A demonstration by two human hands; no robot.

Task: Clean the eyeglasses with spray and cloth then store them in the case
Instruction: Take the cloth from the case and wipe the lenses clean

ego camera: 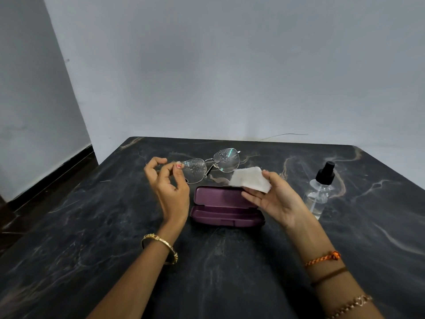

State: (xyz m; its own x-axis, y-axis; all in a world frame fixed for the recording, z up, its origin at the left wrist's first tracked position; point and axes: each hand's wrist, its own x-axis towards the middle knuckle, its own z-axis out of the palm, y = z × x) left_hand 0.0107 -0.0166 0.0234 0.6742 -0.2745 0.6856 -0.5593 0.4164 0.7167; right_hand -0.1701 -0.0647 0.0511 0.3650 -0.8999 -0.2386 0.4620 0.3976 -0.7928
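My left hand pinches the left edge of the metal-framed eyeglasses and holds them above the table; both lenses carry spray droplets. My right hand holds a folded white cloth between thumb and fingers, just right of the glasses and apart from them. Below the hands, the purple case lies open on the table with nothing inside. A clear spray bottle with a black nozzle stands upright at the right, beyond my right hand.
The dark marble table ends at a white wall at the back and drops off on the left towards the floor. A thin wire lies at the back edge.
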